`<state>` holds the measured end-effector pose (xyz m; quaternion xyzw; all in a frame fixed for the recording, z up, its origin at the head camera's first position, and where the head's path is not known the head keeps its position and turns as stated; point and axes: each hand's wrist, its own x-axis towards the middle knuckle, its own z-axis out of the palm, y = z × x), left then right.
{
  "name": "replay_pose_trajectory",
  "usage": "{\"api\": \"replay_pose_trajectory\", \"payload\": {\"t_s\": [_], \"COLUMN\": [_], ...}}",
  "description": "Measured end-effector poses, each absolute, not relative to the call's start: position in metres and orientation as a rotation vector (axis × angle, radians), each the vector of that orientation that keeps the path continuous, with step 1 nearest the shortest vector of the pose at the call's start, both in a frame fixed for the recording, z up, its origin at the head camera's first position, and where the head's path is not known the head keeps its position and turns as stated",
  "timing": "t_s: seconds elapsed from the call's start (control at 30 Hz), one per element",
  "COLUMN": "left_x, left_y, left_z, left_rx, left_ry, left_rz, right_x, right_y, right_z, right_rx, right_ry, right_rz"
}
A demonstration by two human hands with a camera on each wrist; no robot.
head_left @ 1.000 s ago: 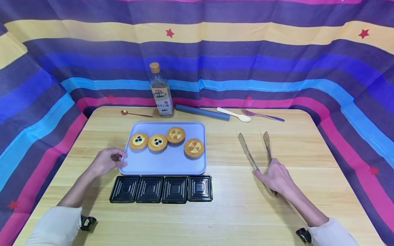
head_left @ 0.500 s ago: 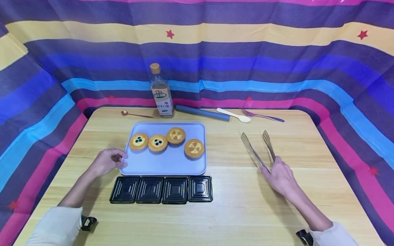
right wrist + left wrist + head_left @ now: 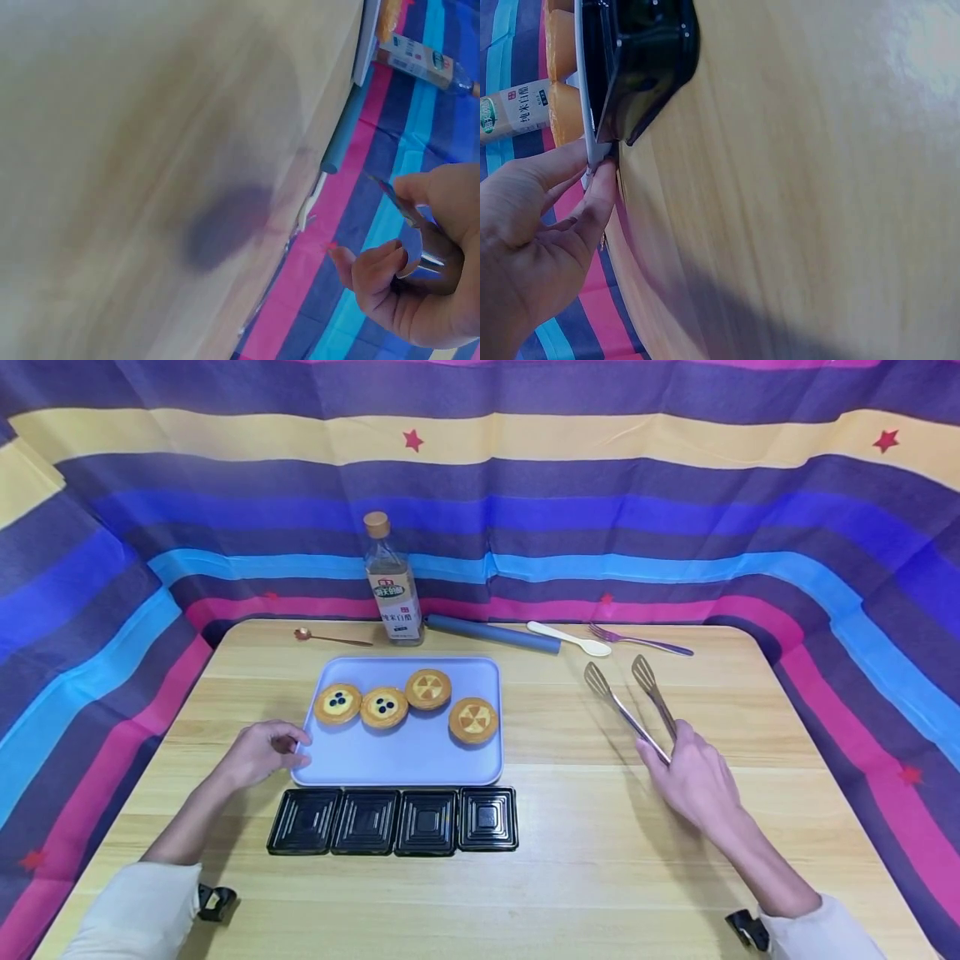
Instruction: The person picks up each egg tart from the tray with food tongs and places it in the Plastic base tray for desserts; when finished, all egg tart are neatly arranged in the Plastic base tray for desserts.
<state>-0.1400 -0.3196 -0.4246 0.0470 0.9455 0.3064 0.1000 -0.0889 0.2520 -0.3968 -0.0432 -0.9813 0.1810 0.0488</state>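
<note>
My left hand point(image 3: 258, 756) pinches the left edge of a pale lavender tray point(image 3: 405, 760), thumb on one side and fingers on the other, as the left wrist view shows. On the tray lie two tarts with dark berries, one a blueberry-like tart point(image 3: 385, 707), and two tarts with a wedge pattern, such as the rightmost tart point(image 3: 473, 721). To the right, my right hand point(image 3: 697, 781) grips metal tongs point(image 3: 628, 716) raised over the table, their slotted arms spread with nothing between them. Several black square plastic containers point(image 3: 426, 821) stand in a row before the tray.
Along the back edge are a copper-coloured spoon point(image 3: 337, 640), a vinegar bottle point(image 3: 396, 597), a blue rod point(image 3: 491, 634), a cream spoon point(image 3: 573, 639) and a purple fork point(image 3: 645, 641). A striped cloth point(image 3: 480, 477) surrounds the wooden table point(image 3: 555, 877).
My right hand has lifted the tongs and moved them forward and slightly right, their arms coming somewhat closer together. The left hand and tray stay put.
</note>
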Motion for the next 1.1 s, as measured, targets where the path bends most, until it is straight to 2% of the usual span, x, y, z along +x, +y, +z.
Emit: {"api": "replay_pose_trajectory", "payload": {"t_s": [0.2, 0.5, 1.1], "left_x": [-0.14, -0.14, -0.142], "left_y": [-0.32, -0.319, -0.323], "left_z": [-0.424, -0.424, -0.426], "left_rx": [0.137, 0.119, 0.117], "left_ry": [2.789, 2.776, 2.771], "left_rz": [0.907, 0.9, 0.904], "right_x": [-0.099, -0.119, -0.133], "right_y": [0.256, 0.255, 0.215], "right_z": [-0.39, -0.382, -0.375], "right_rx": [-0.053, 0.229, 0.574], "right_ry": [-2.961, -2.925, -2.933], "right_rz": [0.527, 0.523, 0.532]}}
